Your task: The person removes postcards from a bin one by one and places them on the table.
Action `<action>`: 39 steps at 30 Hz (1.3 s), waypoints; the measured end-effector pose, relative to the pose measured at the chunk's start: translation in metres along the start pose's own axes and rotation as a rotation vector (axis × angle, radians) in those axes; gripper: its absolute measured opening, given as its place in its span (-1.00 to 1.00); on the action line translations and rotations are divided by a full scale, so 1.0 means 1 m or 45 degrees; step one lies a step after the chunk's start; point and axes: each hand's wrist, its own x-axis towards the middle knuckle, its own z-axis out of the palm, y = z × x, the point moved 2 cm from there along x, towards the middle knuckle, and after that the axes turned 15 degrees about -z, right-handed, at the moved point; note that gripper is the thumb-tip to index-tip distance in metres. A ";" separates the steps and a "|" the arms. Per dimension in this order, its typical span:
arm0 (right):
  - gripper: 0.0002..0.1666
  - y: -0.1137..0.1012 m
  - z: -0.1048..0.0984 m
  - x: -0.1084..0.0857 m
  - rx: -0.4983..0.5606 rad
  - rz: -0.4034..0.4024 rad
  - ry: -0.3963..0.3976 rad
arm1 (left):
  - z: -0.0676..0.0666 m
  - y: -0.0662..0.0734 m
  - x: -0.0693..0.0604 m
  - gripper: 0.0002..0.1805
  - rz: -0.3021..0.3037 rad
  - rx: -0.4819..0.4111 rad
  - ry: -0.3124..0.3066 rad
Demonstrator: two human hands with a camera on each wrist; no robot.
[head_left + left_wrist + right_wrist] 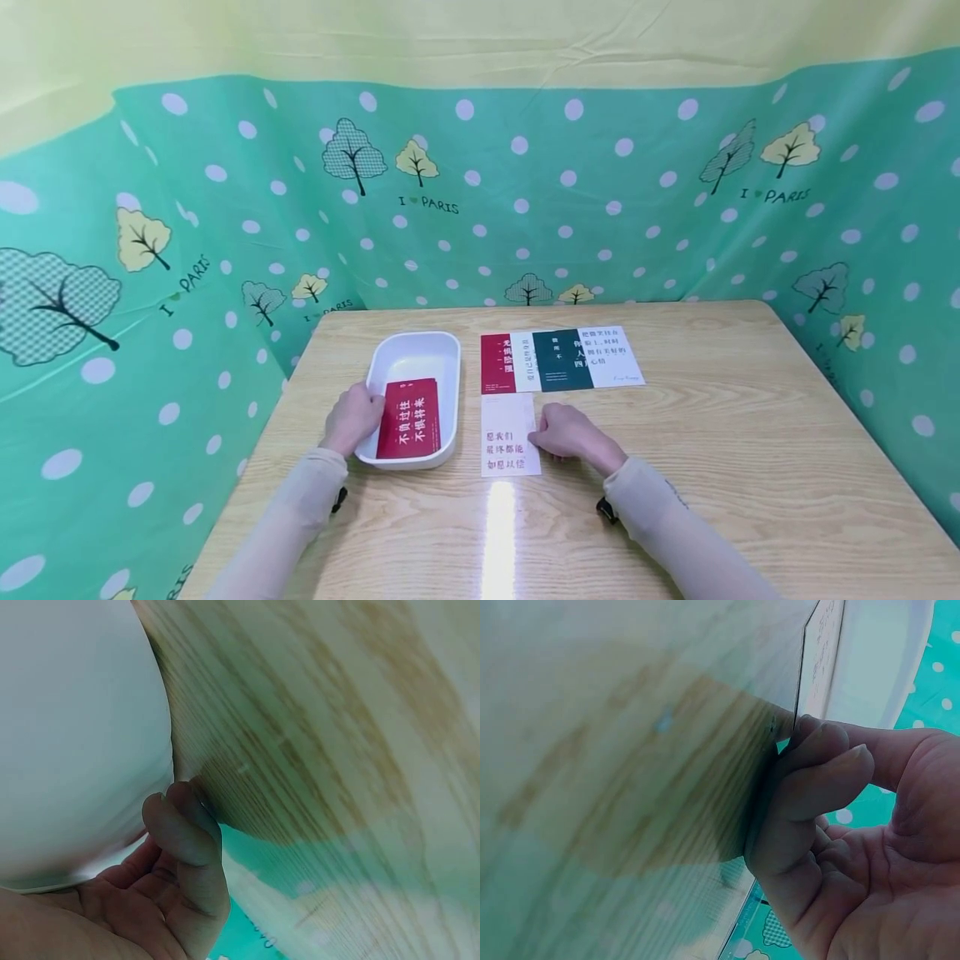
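My left hand (358, 418) (161, 889) grips the left side of a white tray (415, 358) (79, 735), its fingers curled against the outer wall. Inside the tray lie red cards (408, 421) with white characters. My right hand (568, 432) (847, 825) pinches the right edge of a pale card (504, 421) (823, 664) with red characters, its other fingers curled at the tabletop. That card lies just below a row of cards, under its left part. The fingertips beneath the card edge are partly hidden.
Along the row stand a red card (497, 373), a white one (527, 367), a dark green one (562, 371) and a pale one (618, 362) at the right end, overlapping or side by side. A green patterned curtain (480, 167) hangs behind the wooden table (712, 400).
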 end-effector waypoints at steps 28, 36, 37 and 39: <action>-0.76 0.005 -0.004 -0.002 0.106 -0.005 -0.031 | 0.001 0.000 -0.001 -0.47 -0.015 -0.030 -0.014; -0.73 0.006 -0.004 -0.002 0.108 -0.017 -0.032 | 0.000 0.000 -0.002 -0.51 -0.015 -0.024 -0.002; -0.73 0.006 -0.004 -0.002 0.109 -0.017 -0.033 | 0.000 0.000 -0.002 -0.51 -0.012 -0.020 0.000; -0.73 0.006 -0.004 -0.003 0.117 -0.017 -0.033 | 0.000 0.001 -0.002 -0.51 -0.006 -0.013 0.002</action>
